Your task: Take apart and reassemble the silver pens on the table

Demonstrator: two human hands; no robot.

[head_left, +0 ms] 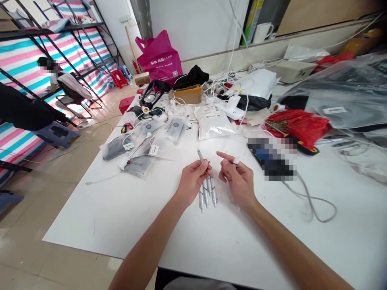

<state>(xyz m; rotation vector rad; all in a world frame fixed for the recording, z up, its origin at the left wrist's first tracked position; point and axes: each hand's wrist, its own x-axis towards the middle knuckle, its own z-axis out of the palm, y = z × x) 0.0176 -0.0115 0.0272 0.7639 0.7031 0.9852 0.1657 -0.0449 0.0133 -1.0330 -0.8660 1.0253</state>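
My left hand (192,180) is closed around a silver pen (200,155), whose tip sticks up past my fingers. Several more silver pens (207,194) lie on the white table (127,217) just below that hand. My right hand (237,177) is beside it, index finger stretched toward the left, the other fingers curled on a small white piece (236,162) that I cannot name.
Grey pouches (142,161) and white cables lie at the left. A white bag (213,121), a cardboard box (189,94), a pink bag (159,56), red plastic (299,125) and a grey cable (314,199) crowd the back and right. A person sits far left.
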